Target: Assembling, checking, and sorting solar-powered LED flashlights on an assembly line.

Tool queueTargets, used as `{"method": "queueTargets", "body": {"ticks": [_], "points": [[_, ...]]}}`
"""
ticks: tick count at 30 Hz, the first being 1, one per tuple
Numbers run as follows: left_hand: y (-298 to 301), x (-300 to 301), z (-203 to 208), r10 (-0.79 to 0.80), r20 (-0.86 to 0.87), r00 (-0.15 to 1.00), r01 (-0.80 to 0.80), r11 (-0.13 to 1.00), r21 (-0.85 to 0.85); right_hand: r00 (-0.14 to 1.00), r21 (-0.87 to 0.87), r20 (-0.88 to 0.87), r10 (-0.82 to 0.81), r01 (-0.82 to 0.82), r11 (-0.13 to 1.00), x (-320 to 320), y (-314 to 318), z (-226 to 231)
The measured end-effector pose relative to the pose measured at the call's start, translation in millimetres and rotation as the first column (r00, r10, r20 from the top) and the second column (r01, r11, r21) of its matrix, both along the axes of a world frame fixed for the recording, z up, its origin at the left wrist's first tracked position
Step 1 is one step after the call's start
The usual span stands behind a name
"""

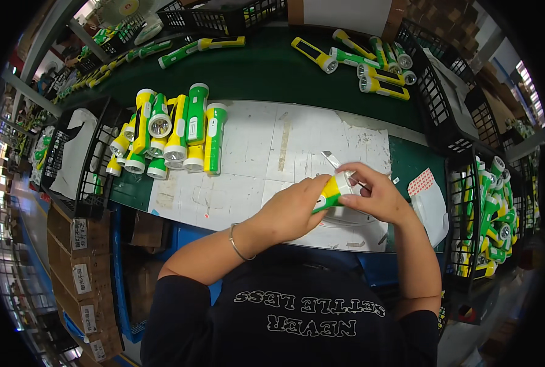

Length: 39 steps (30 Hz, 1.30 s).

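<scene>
My left hand [292, 207] is wrapped round the body of a green and yellow flashlight [330, 194], its white head tilted up to the right. With thumb and fingers, my right hand [376, 194] grips that white head; whether a small piece is also between the fingers I cannot make out. Just beyond the hands, a thin pale strip-like tool [330, 159] rests on the white board [248, 147]. To the left, a pile of green and yellow flashlights [177, 131] lies stacked on the board.
More flashlights [379, 67] lie on the green bench [254, 73] at the back. Black crates stand at the left [80, 153] and back right [437, 98]; another crate [459, 226] at the right is full of flashlights. A white sheet with a red-dotted patch [428, 208] lies right of my hand.
</scene>
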<state>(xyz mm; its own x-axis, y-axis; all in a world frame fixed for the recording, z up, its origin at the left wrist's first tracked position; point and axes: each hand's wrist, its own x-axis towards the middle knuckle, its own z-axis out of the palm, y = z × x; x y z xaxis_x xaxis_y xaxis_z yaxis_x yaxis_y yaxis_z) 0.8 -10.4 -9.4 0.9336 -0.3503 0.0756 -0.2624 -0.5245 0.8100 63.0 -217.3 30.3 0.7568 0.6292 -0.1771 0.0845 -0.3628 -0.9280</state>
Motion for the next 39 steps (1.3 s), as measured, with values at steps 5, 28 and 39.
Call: {"method": "queueTargets", "body": {"ticks": [5, 28, 39], "points": [[32.3, -4.6, 25.0, -0.077, 0.058, 0.995, 0.044, 0.899, 0.436, 0.996, 0.102, -0.094, 0.003, 0.007, 0.995, -1.4, -21.5, -8.9], [21.9, -1.3, -20.3, 0.046, -0.316, 0.948, -0.117, 0.971, -0.209, 0.867, -0.458, 0.494, -0.069, 0.327, 0.827, -9.7, 38.9, -81.7], [7.3, 2.9, -22.1, 0.153, -0.191, 0.97, -0.185, 0.969, -0.164, 0.952, 0.139, -0.085, -0.295, 0.304, 0.942, -16.4, 12.5, -55.5]]}}
